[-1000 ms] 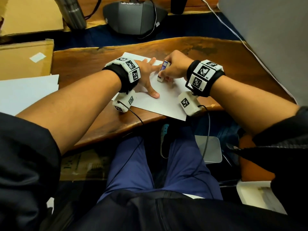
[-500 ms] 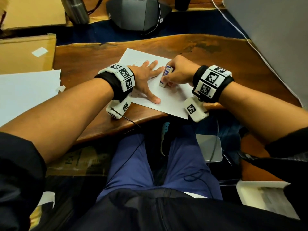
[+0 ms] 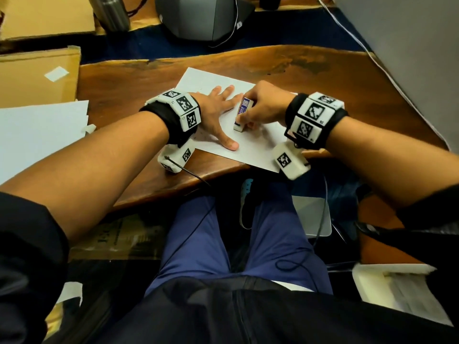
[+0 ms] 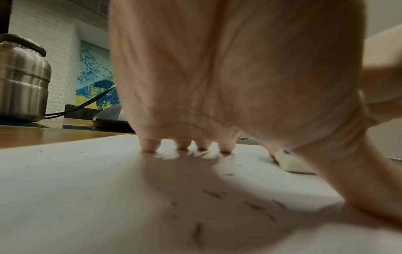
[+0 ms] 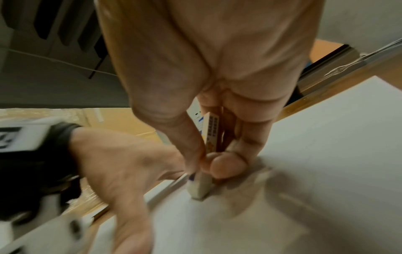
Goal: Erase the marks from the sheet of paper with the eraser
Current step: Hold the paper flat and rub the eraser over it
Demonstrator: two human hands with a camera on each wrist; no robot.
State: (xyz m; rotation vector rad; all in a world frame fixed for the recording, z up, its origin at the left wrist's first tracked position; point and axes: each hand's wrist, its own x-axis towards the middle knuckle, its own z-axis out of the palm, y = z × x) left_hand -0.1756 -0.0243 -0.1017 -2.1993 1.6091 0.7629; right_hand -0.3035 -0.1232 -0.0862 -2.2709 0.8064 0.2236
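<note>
A white sheet of paper (image 3: pixel 250 147) lies on the wooden desk (image 3: pixel 124 80) near its front edge. My left hand (image 3: pixel 218 112) lies flat on the sheet with fingers spread, pressing it down. My right hand (image 3: pixel 260 108) pinches a white eraser (image 3: pixel 242 115) in a blue printed sleeve, held upright with its bare end on the paper just right of my left thumb. In the right wrist view the eraser (image 5: pixel 201 185) touches the sheet (image 5: pixel 304 171) under my thumb and fingers. The left wrist view shows the paper (image 4: pixel 87 189) strewn with dark eraser crumbs and faint marks beneath my palm (image 4: pixel 228 77).
A stack of white paper (image 3: pixel 37 135) and a cardboard box (image 3: pixel 32 75) sit at the left. A steel flask (image 3: pixel 109 11) and a grey conference phone (image 3: pixel 203 16) stand behind the desk. A grey partition (image 3: pixel 409 45) rises at the right.
The eraser has slid a little toward me on the sheet in my right hand. My left hand stays flat on the paper. The head view has shifted slightly.
</note>
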